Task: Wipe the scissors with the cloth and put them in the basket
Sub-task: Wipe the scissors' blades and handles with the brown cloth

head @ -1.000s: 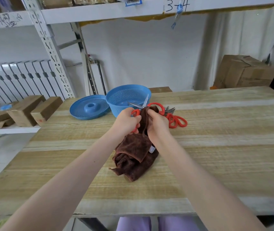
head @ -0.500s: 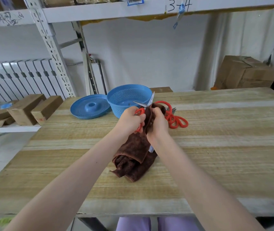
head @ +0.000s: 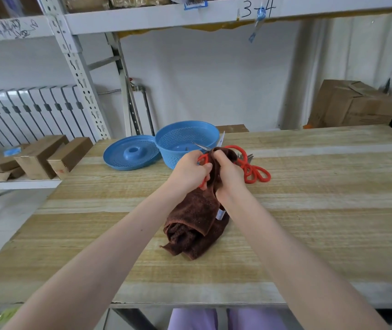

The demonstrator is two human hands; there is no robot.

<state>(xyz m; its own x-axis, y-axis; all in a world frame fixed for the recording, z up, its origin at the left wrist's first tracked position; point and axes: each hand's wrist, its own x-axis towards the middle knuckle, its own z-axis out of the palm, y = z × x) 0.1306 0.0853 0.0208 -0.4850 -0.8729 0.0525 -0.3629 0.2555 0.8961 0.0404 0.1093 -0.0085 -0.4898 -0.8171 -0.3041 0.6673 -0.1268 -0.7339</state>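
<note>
Left hand (head: 188, 173) grips the scissors (head: 202, 158) by the handle | right hand (head: 228, 178) clamps cloth (head: 196, 219) round them | basket (head: 185, 139) just behind, near table's (head: 309, 210) far edge

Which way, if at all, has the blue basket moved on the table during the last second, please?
No. The blue basket sits where it was, immediately right of the blue lid, near the far edge of the table.

This looks like a storeroom or warehouse: slotted metal shelving (head: 78, 67) marked "3-4", taped cardboard boxes (head: 352, 103), a plain wooden counter (head: 309, 222) and a wall radiator (head: 30, 110).
</note>
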